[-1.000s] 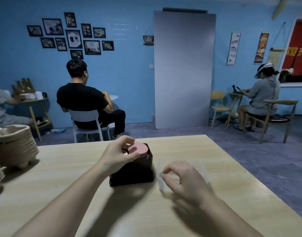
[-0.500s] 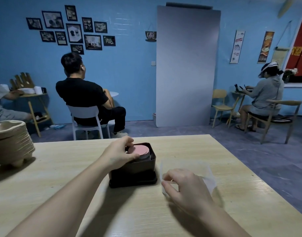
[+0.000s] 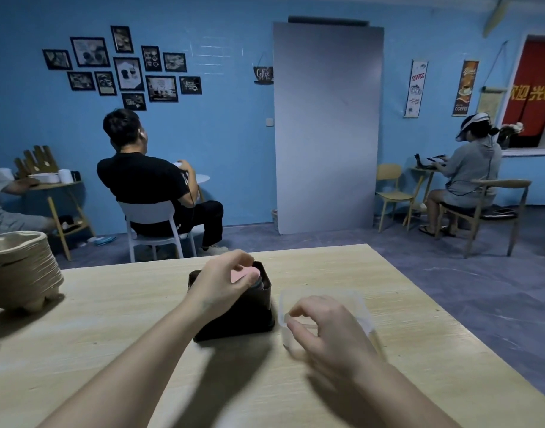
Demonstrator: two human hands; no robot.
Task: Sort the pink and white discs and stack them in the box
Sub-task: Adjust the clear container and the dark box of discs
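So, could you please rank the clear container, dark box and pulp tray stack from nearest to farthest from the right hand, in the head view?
1. Clear container, directly under the right hand.
2. Dark box, just left of it, where the left hand grips a pink disc.
3. Stack of pulp trays, at the far left of the table.

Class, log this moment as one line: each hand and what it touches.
left hand pinches pink round disc in dark square box | right hand curled over clear plastic tub, grip unclear
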